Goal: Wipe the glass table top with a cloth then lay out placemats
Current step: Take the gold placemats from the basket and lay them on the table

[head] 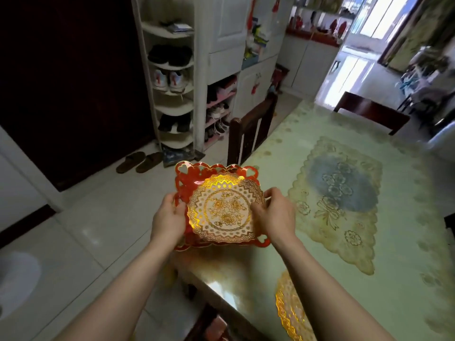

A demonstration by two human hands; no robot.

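Flanking the hands' [170,217] gold placemat [222,207]: chair [248,134], lace mat [339,198].

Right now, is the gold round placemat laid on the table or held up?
Held up: both hands, left hand and right hand, grip the gold round placemat.

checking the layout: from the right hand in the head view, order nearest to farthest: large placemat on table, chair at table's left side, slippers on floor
1. large placemat, just right of the right hand
2. chair, beyond, at table's left edge
3. slippers, far left on floor
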